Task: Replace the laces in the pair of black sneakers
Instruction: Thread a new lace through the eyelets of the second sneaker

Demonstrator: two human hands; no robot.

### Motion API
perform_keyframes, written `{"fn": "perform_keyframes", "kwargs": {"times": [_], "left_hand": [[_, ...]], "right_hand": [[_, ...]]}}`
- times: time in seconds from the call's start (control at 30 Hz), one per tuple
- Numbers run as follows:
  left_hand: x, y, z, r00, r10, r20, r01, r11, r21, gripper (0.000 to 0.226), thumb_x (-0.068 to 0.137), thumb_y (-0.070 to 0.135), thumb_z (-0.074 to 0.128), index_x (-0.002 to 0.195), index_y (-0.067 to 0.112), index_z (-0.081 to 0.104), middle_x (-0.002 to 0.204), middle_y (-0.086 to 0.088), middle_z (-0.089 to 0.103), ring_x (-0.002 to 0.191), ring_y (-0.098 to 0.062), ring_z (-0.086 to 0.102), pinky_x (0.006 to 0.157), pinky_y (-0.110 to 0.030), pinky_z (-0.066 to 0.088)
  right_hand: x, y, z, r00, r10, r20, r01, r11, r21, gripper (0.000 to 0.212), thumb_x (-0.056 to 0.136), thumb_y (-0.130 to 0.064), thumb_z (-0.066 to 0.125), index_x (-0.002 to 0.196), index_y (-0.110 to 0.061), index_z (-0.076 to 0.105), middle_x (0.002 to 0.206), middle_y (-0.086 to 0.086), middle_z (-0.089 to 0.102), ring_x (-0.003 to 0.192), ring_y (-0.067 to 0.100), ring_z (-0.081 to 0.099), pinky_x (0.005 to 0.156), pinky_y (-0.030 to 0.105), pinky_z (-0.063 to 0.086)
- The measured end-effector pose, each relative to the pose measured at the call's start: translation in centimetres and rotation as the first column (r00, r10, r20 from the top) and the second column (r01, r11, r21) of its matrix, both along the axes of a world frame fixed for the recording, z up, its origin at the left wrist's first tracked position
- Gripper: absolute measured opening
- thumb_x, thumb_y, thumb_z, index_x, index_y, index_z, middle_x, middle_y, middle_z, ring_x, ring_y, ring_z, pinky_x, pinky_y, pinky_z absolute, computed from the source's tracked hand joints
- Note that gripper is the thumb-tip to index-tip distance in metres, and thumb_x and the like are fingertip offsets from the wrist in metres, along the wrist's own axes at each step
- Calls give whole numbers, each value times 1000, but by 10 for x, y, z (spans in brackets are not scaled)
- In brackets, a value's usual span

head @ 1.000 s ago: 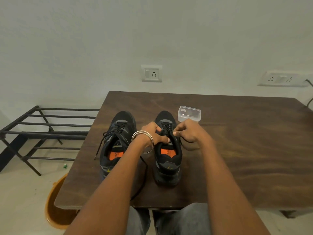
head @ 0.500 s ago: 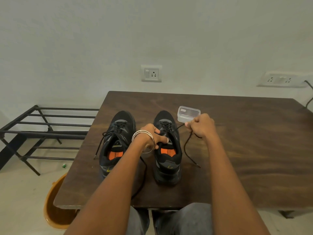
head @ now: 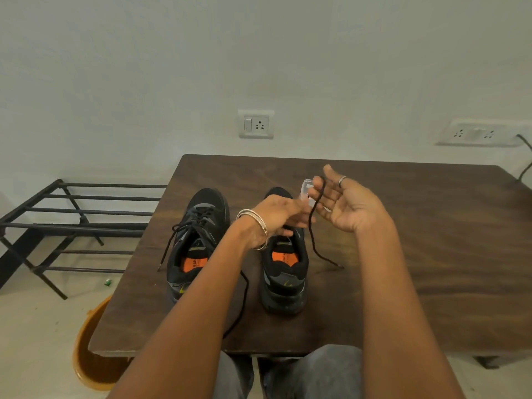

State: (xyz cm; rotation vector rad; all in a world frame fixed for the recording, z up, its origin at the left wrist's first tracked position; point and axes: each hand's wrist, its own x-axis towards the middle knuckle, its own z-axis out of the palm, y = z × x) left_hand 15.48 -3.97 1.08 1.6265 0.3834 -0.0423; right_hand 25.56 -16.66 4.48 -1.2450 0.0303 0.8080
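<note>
Two black sneakers with orange insoles stand on the dark wooden table [head: 431, 254]. The left sneaker [head: 198, 240] has loose laces trailing off its left side. My left hand [head: 273, 217] hovers over the right sneaker [head: 285, 272], its fingers reaching out fairly straight to a black lace [head: 312, 234]. My right hand [head: 348, 205] is raised palm-up with spread fingers, and that lace is draped over its fingertips. The lace end lies on the table to the right of the shoe. A second strand [head: 243, 306] runs toward the table's front edge.
A small clear plastic box [head: 305, 192] sits behind my right hand, mostly hidden. A black metal rack [head: 72, 226] stands on the floor to the left. An orange bucket [head: 89, 355] is below the table's left corner. Wall sockets [head: 256, 124] are behind.
My right hand has risen and opened out, drawing the lace up from the right sneaker. My left hand has lifted off the shoe's tongue and reached toward the lace.
</note>
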Motion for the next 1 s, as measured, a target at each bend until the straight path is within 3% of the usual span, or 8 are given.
{"fn": "perform_keyframes", "kwargs": {"times": [0.2,0.37,0.47,0.6,0.73,0.83,0.93,1.0], "left_hand": [[-9,6,7,989,-147,-13,147,989,-36,21,89,25,64,100,8,71,75,0,65,76,-16,64,74,-29,50],[-24,39,25,952,305,-23,-303,951,65,23,92,29,63,86,8,71,61,2,54,50,-10,51,56,-23,50],[-27,52,21,888,459,23,-456,874,170,28,96,30,58,86,9,74,62,3,52,50,-9,41,48,-21,39],[-19,43,21,927,374,37,-362,860,360,26,97,12,52,78,11,70,66,1,57,57,-10,42,51,-21,36],[-8,25,22,979,202,14,-190,889,417,25,92,-3,52,98,9,73,76,-4,66,64,-12,58,60,-21,52],[0,22,19,956,290,32,-276,865,418,15,85,5,68,79,18,68,78,-10,70,69,-22,69,70,-35,59],[0,21,18,906,423,16,-413,875,251,13,81,5,74,81,9,62,72,-12,70,56,-21,66,55,-29,56],[-1,26,15,894,448,15,-439,867,234,11,79,8,77,77,3,68,68,-14,71,57,-21,65,61,-31,59]], "right_hand": [[3,3,-7,980,-146,-136,161,981,106,15,93,-3,62,107,2,64,74,12,73,62,21,73,53,29,58],[14,-8,-22,955,-292,50,297,940,-168,4,92,11,57,93,7,56,73,19,66,62,25,67,51,37,59],[18,-11,-39,961,-159,226,250,846,-471,6,92,9,56,89,4,54,87,23,66,62,29,66,47,38,56],[14,-4,-34,749,394,532,345,453,-822,31,90,-14,69,117,-2,58,118,18,63,106,35,62,76,35,48],[-6,19,-3,619,477,624,-1,795,-607,40,88,-11,72,126,-3,61,111,9,66,104,19,62,89,27,46],[-18,32,-4,602,549,580,-210,809,-549,22,89,-2,69,111,2,66,87,14,71,73,16,68,73,33,57],[-18,30,-6,665,516,539,-193,817,-544,13,92,5,62,104,7,65,70,12,66,53,14,61,52,25,55],[-14,26,-9,671,499,548,-155,818,-555,12,92,7,60,102,9,66,69,12,65,52,14,59,49,22,54]]}}
